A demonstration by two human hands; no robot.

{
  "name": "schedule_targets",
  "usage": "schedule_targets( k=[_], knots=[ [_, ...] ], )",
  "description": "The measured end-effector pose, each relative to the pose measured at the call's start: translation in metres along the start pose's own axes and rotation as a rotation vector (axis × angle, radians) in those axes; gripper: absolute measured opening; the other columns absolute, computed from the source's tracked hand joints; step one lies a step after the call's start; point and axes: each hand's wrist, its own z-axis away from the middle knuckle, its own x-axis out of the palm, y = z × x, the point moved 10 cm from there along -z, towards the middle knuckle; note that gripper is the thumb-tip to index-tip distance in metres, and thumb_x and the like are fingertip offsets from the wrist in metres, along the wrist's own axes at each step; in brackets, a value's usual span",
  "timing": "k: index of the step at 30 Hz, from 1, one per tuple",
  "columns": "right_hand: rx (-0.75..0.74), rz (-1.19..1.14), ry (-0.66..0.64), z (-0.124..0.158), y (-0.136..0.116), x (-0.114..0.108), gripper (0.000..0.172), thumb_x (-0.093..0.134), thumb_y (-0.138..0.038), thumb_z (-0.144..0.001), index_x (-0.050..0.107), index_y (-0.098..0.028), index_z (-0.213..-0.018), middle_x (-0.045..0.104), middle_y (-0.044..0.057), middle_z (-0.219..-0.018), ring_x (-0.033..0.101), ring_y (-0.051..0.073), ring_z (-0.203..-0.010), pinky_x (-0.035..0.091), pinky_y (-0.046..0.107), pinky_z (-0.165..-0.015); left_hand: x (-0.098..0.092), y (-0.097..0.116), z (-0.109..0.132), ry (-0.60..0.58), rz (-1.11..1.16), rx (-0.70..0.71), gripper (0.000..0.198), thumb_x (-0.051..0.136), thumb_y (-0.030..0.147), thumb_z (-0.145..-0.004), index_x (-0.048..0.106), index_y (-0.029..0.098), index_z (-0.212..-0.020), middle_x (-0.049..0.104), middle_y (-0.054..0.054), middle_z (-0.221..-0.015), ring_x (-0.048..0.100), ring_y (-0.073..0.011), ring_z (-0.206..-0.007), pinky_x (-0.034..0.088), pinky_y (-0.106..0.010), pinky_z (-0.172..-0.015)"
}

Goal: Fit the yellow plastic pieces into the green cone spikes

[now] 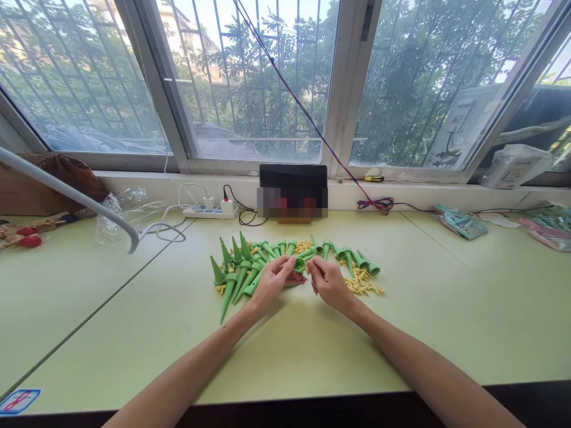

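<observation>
My left hand (273,278) is closed around a green plastic watering spike (300,264), its round open end turned up toward me. Close beside that opening, my right hand (329,280) is in a pinch; whatever lies between its fingertips is too small and hidden to make out. Several more green spikes (228,296) lie or stand in an arc around both hands, some upright on their wide ends, others on their sides. Small yellow plastic valve pieces (363,285) are heaped to the right of my right hand, with more among the spikes.
Behind the spikes stands a dark screen (293,176) against the sill. A power strip (209,211) with white cables is at its left. Bundled wire (377,205) and packaged items (461,221) lie at the right. A white curved arm (71,193) crosses the left side.
</observation>
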Motion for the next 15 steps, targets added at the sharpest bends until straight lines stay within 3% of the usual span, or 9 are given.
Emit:
schedule_targets(
  k=[15],
  knots=[
    [0.000,0.021,-0.017,-0.0003,-0.0016,0.0005,0.035,0.040,-0.038,-0.100,0.039,-0.022,-0.069,0.043,-0.006,-0.045,0.041,0.011,-0.043,0.031,0.025,-0.050,-0.0046,-0.0023,-0.0031,0.013,0.005,0.029,0.039,0.070,0.048,-0.081,0.061,0.013,-0.066,0.057,0.001,-0.065,0.066,-0.0152,-0.069,0.061,-0.033,-0.074]
  ],
)
